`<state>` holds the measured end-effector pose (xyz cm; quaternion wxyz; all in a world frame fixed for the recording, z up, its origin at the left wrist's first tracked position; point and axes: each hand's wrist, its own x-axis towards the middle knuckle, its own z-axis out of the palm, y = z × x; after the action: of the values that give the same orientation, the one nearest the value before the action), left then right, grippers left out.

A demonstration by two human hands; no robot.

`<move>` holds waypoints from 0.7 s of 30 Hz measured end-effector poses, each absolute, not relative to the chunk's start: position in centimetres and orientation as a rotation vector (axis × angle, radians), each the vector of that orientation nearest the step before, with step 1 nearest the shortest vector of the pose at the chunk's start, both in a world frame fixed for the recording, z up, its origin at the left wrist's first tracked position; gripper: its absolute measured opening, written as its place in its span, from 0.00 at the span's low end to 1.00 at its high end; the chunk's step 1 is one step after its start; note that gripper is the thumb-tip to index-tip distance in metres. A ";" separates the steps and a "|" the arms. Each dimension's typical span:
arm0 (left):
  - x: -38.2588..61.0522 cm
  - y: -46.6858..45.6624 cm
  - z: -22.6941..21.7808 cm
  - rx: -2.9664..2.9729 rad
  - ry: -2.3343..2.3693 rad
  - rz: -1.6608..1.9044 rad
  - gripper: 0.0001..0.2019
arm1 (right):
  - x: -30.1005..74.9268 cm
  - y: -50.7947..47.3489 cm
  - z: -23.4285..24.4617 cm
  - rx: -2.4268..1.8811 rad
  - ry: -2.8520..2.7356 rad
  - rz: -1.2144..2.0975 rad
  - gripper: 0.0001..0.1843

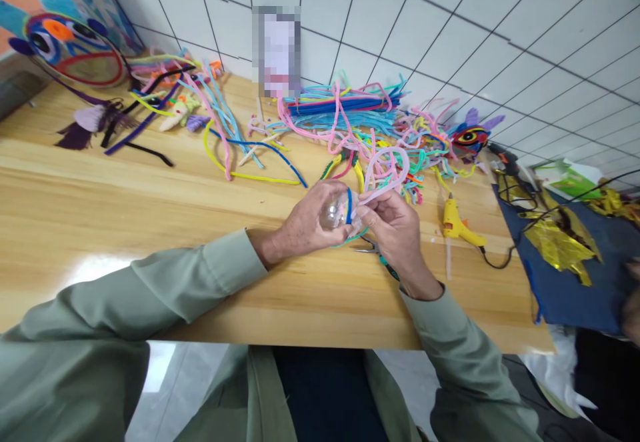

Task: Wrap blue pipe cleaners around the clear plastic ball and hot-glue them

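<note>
Two hands of ours meet over the table [190,289], close together and both occupied. Our left hand [303,219] curls around a clear ball [332,215], fingers on the far side and thumb on the near one, while our right hand [397,232] pinches a pale pink pipe cleaner [405,165] just beside it. The ball sits between our two hands, in front of our body, with a blue pipe cleaner [349,203] bent across it. The pink one arches up beyond our right fingers in a wide loop; whether its end touches the ball we cannot tell, since our fingertips cover the spot.

To work this neatly, we do well to let the left hand cradle and the right hand steer: a thin, smooth shell probably slips or dents if we squeeze hard. We should pinch the pink stem near its end, where it bends least, and set it against the ball without dragging the blue band askew. The free loop wants room, as it could snag on the pipe cleaner pile [345,105] beyond.

Yellow-handled pliers [359,177] lie past our hands, and green-handled pliers [389,269] show partly beneath our right wrist. We should mind the yellow glue gun [454,221] to our right; its tip may be hot.
</note>
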<state>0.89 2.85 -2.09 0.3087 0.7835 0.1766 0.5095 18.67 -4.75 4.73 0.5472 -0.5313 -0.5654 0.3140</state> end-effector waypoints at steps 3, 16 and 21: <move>1.0 2.8 -2.0 2.070 0.463 1.350 0.29 | 18.7 -4.7 4.7 -1.258 -1.360 0.730 0.08; 0.7 3.0 -2.0 2.079 0.443 1.297 0.29 | 18.9 -4.7 5.1 -1.308 -1.486 0.671 0.03; 0.8 3.2 -2.5 2.071 0.417 1.329 0.29 | 19.1 -4.7 5.2 -1.325 -1.496 0.697 0.03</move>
<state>0.78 3.19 -2.46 0.3172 0.7869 0.1583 0.5051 19.08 -4.72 5.21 0.4907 -0.5456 -0.6159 0.2869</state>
